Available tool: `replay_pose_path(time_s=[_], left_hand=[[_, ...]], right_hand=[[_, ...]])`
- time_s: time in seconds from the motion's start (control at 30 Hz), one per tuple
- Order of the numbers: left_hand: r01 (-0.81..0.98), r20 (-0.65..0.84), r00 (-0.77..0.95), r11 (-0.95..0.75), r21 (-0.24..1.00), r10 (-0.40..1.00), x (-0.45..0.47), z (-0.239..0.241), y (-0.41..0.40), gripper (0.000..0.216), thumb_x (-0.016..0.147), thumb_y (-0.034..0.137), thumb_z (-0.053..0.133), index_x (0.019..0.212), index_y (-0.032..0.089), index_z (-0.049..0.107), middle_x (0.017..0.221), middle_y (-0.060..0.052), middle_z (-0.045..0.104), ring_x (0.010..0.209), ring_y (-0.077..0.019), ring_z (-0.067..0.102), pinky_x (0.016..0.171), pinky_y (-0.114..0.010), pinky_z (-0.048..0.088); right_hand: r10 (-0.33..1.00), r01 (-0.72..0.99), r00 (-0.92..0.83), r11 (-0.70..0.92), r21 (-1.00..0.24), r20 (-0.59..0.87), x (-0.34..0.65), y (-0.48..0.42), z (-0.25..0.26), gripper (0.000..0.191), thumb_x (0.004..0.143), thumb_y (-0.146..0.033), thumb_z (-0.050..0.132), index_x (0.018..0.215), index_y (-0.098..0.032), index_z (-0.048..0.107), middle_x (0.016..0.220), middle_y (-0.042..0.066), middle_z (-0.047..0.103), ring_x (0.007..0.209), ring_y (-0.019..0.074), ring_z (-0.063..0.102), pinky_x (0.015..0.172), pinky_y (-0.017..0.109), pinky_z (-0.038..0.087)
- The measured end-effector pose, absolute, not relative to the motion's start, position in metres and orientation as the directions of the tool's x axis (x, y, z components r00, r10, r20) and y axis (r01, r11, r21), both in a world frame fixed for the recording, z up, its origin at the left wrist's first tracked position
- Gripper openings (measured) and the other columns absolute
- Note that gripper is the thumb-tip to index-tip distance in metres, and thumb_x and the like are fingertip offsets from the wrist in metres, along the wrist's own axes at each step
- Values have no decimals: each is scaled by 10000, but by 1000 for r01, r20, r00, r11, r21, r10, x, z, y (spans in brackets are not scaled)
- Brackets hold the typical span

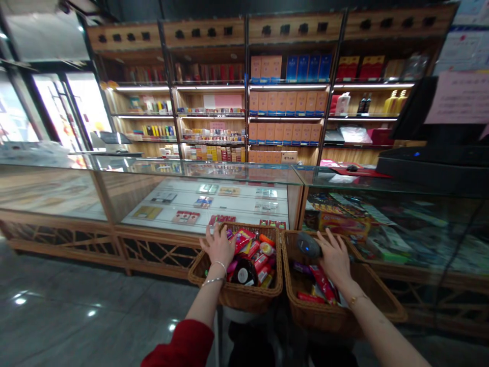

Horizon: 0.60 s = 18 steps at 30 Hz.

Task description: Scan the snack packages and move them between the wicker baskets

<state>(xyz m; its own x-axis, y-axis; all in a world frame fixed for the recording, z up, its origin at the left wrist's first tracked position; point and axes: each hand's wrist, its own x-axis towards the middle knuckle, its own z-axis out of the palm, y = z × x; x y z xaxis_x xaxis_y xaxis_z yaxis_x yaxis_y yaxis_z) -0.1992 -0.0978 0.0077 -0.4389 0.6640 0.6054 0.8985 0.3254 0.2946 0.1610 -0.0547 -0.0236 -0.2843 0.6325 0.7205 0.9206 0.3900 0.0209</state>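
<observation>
Two wicker baskets stand side by side before a glass counter. The left basket [198, 278] is packed with several small colourful packets and a dark round jar [244, 273]. My left hand [219, 245] reaches into it with fingers spread over the packets, holding nothing I can make out. The right basket [378, 300] holds a few red packets [323, 283]. My right hand [334, 257] is closed round a dark grey handheld scanner [307, 245], which it holds above the right basket. Bracelets circle both wrists.
A glass display counter [183, 171] with flat packs inside runs across behind the baskets. Wooden shelves [284, 109] of boxed goods line the back wall. A black till screen [424, 117] stands on the counter at right. Grey tiled floor [76, 306] lies to the left.
</observation>
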Motion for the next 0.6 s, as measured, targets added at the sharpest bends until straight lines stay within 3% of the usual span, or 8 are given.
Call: replay_pose_path(time_s=[0.6], left_hand=[[938,569,-347,270,218,746,-170,24,-89,633,880,484,491,1449,209,456,1627,-108,245,1501,-399,60,1137,-708,134]], right_hand=[[630,942,-213,336,-16,747,178,-55,-11,500,669,-50,519,1130,-176,665,1340,77,624,1418,299,368,1131,519,280]])
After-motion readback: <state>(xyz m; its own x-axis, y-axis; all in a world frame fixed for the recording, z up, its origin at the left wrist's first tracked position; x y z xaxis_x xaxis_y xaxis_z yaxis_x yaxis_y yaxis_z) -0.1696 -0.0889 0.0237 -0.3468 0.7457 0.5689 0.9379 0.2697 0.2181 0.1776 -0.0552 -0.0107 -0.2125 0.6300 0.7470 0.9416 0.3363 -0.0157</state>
